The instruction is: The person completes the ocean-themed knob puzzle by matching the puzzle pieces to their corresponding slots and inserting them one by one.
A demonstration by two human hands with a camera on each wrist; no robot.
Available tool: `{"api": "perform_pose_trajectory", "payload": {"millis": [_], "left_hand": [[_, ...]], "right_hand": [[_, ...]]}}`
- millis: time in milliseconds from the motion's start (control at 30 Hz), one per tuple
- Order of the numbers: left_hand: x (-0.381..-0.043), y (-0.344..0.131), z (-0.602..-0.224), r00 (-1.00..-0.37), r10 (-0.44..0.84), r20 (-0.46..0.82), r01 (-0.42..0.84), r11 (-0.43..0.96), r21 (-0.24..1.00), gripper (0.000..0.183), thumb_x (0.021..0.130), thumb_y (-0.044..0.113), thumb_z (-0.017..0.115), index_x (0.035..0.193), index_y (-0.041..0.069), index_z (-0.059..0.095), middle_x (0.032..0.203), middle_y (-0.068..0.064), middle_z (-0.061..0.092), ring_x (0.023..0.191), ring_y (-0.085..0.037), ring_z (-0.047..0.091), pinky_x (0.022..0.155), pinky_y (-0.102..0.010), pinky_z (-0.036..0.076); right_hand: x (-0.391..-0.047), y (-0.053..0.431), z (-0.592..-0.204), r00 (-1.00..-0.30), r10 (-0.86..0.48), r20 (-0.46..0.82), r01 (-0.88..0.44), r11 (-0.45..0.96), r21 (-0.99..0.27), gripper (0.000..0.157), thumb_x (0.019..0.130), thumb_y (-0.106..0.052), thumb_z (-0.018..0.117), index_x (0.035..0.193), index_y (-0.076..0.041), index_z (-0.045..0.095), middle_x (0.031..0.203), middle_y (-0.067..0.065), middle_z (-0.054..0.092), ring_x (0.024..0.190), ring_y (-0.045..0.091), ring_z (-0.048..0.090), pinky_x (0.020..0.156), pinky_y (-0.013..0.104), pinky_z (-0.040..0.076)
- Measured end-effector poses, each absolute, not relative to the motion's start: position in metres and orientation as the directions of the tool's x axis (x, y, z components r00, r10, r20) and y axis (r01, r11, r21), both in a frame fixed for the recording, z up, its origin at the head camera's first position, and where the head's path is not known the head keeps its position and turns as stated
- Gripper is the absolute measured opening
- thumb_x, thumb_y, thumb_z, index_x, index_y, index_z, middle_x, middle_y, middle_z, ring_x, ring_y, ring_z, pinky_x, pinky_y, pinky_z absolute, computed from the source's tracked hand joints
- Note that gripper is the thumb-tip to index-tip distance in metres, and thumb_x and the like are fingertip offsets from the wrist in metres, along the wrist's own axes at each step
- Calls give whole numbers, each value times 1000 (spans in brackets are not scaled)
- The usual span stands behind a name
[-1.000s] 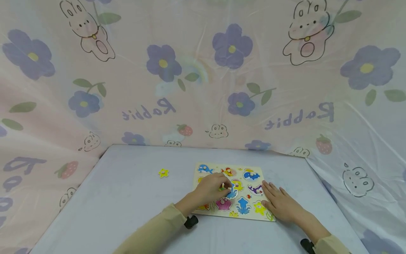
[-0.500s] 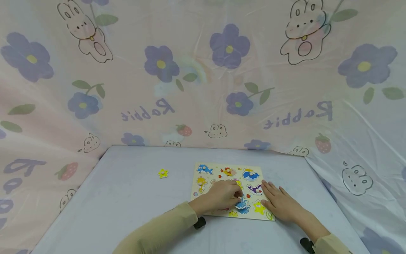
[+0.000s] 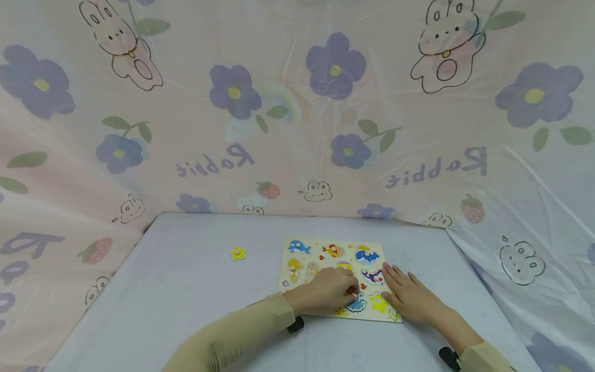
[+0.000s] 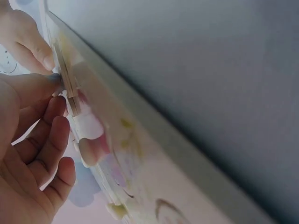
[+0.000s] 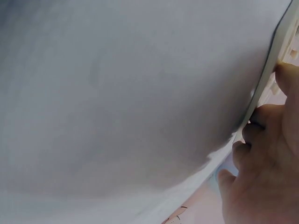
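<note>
On the wooden puzzle board [image 3: 281, 281] lie several sea-animal pieces with small knobs. My left hand [image 3: 327, 287] reaches over its front middle and pinches the knob of a blue squid puzzle piece [image 3: 357, 305]. That piece sits right over the board's squid spot; the fingers cover its upper part. In the left wrist view, thumb and fingertips of the left hand [image 4: 32, 135] meet at the edge of a thin wooden piece [image 4: 65, 70] close over the board. My right hand [image 3: 413, 297] rests with extended fingers on the board's right edge.
A loose yellow star piece [image 3: 238, 253] lies on the white table [image 3: 200, 289], left of the board. A yellow starfish [image 3: 378, 303] shows at the board's front right, beside the right thumb. A patterned curtain [image 3: 279, 155] hangs behind the table.
My left hand has carried the squid piece rightward and toward the front of the board, then lowered it over the squid spot. The right hand has stayed in place.
</note>
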State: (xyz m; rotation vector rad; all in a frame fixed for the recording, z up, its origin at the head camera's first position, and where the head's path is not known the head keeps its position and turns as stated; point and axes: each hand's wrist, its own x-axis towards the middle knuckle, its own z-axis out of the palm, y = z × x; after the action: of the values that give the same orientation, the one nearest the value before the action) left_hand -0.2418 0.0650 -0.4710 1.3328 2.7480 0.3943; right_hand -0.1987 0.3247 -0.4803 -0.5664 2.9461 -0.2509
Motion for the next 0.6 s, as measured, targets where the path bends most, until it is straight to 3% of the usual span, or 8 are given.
{"api": "perform_pose_trajectory", "payload": {"millis": [600], "left_hand": [[-241,69,-474,-636,771,14,745,610,270,4,96,29,77,99,27,76,87,18,60,75,2,50,70,-14,42]], "right_hand": [[-198,324,-481,-920,-384,-74,-365,911,-191,68,108,-40,53,158,3,35,167,21,28,152,47,27,118,70,22]]}}
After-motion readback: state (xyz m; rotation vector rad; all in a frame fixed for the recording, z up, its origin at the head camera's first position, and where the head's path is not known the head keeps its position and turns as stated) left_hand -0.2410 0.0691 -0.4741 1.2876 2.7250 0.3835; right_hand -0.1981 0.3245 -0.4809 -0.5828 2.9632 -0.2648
